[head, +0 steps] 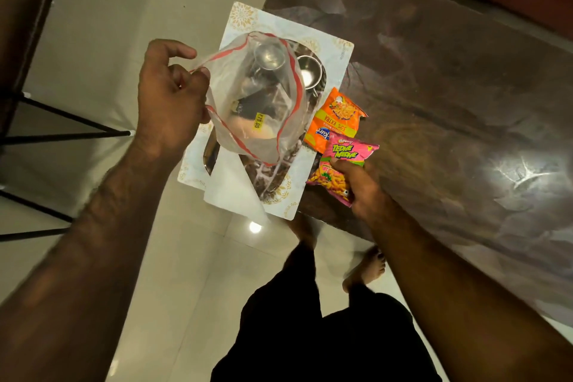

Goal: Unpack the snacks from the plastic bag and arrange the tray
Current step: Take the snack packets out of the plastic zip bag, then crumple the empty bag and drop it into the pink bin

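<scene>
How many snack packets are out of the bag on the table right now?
2: an orange packet beside the tray, and a pink packet under the right hand. More may remain in the plastic bag.

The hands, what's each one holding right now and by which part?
The left hand pinches the plastic bag by its red-edged rim, holding it open. The right hand grips the pink snack packet at its lower right side, on the table.

The dark, glossy worktop (434,96) carries a white patterned tray (335,53) overhanging its near edge, and just beside it an orange snack packet (336,116) partly under a pink snack packet (341,161).
</scene>
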Demonstrator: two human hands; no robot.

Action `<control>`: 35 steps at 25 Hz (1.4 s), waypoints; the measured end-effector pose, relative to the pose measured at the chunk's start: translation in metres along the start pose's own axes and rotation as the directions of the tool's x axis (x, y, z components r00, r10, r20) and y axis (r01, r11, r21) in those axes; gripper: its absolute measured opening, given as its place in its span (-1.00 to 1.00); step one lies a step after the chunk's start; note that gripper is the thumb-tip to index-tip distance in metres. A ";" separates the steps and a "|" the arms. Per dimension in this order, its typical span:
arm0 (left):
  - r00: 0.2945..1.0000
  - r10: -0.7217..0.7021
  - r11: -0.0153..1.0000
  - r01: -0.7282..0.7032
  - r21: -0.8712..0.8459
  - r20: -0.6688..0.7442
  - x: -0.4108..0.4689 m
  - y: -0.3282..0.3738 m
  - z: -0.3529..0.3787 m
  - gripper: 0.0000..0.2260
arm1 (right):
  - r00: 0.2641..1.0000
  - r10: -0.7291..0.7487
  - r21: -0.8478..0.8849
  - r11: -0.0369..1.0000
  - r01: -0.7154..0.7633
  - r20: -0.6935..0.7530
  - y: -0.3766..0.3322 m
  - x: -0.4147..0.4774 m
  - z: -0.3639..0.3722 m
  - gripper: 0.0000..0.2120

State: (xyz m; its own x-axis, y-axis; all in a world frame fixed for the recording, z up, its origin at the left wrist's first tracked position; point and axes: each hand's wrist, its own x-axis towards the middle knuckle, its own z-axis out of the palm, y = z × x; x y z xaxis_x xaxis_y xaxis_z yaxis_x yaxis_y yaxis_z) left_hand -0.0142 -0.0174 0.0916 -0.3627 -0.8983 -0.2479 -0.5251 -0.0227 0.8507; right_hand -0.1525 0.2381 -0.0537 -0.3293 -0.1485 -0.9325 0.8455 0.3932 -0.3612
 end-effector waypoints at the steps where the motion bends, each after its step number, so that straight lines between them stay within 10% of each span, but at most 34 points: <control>1: 1.000 -0.001 1.000 0.001 0.006 0.009 -0.001 0.001 0.000 -0.80 | 0.998 -0.060 -0.010 0.998 0.059 -0.021 0.008 0.004 0.001 -0.64; 15: 0.998 -0.051 0.999 0.051 0.012 0.029 -0.005 0.000 0.004 -0.62 | 0.906 -0.300 -0.386 0.906 0.173 -0.300 -0.002 0.015 0.004 -0.64; 21: 0.991 -0.070 0.997 0.072 -0.013 0.118 -0.009 0.001 0.004 -0.60 | 0.798 -0.560 -0.516 0.627 0.584 0.223 -0.033 -0.024 0.040 0.04; 25: 0.936 -0.052 0.994 0.082 -0.070 0.348 -0.017 0.000 0.009 -0.49 | 0.578 -0.628 -0.325 0.480 0.815 0.522 -0.062 -0.061 0.091 0.08; 30: 0.859 -0.010 0.990 0.082 -0.118 0.512 -0.032 -0.005 0.031 -0.36 | 0.534 -0.593 -0.351 0.404 0.845 0.603 -0.056 -0.091 0.128 -0.10; 35: 0.974 -0.070 0.959 0.125 -0.253 0.215 -0.027 0.003 0.026 -0.62 | 0.594 -0.576 -0.348 0.486 0.801 0.562 -0.072 -0.117 0.112 0.00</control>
State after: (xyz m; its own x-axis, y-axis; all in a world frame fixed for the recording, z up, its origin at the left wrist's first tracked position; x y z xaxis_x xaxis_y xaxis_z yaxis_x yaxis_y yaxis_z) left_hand -0.0259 0.0185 0.0894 -0.4822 -0.7790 -0.4008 -0.3540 -0.2452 0.9025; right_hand -0.1273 0.1254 0.0810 -0.4465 -0.8244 -0.3478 0.0009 0.3883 -0.9215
